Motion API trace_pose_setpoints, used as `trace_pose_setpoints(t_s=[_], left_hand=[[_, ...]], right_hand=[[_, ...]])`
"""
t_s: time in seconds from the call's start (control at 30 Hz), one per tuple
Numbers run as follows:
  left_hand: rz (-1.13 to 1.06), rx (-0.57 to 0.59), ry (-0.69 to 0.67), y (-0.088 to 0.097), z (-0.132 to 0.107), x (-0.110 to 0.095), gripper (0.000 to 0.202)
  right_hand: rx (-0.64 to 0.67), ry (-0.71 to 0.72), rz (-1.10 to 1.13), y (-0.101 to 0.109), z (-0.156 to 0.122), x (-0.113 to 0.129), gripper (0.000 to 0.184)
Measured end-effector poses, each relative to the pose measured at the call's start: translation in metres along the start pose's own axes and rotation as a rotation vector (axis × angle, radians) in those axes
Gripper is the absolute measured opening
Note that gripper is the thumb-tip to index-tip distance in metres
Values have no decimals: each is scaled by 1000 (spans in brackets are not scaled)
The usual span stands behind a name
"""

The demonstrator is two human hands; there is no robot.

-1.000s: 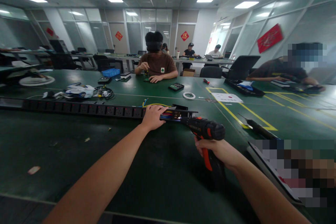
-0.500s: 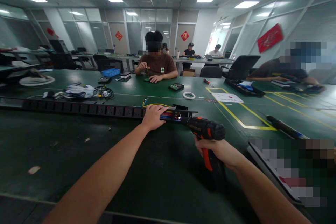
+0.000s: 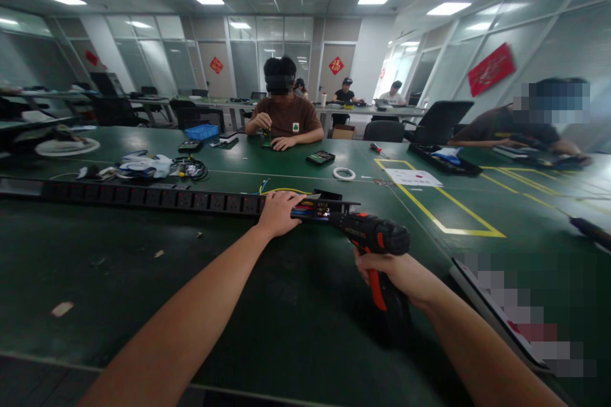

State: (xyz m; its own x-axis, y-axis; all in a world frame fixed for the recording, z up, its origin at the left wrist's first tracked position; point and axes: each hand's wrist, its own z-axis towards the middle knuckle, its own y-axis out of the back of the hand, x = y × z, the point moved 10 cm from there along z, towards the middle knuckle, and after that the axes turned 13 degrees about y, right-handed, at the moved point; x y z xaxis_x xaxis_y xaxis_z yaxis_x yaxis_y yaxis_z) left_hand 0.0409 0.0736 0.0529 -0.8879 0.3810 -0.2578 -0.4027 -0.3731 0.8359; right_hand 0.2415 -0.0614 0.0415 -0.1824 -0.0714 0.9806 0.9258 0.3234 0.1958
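— Fingers (image 3: 292,199) of my left hand (image 3: 278,212) are curled down over the open end of the long power strip (image 3: 143,196), just beside its coloured wires (image 3: 309,208). The strip lies flat on the green table (image 3: 286,311).

— And the right?

— My right hand (image 3: 400,275) is wrapped tight round the orange grip of the cordless drill (image 3: 375,236), its nose at that open end (the tip is too small to judge). I'd pin the strip down hard and hold the drill level, in line with it.
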Motion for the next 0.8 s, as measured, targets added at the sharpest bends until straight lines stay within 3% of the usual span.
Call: trace_pose_setpoints(t_s=[0.8], left_hand=[[-3, 8, 13, -1, 0, 1, 65]], right_hand=[[-60, -32, 33, 0, -3, 2, 21]])
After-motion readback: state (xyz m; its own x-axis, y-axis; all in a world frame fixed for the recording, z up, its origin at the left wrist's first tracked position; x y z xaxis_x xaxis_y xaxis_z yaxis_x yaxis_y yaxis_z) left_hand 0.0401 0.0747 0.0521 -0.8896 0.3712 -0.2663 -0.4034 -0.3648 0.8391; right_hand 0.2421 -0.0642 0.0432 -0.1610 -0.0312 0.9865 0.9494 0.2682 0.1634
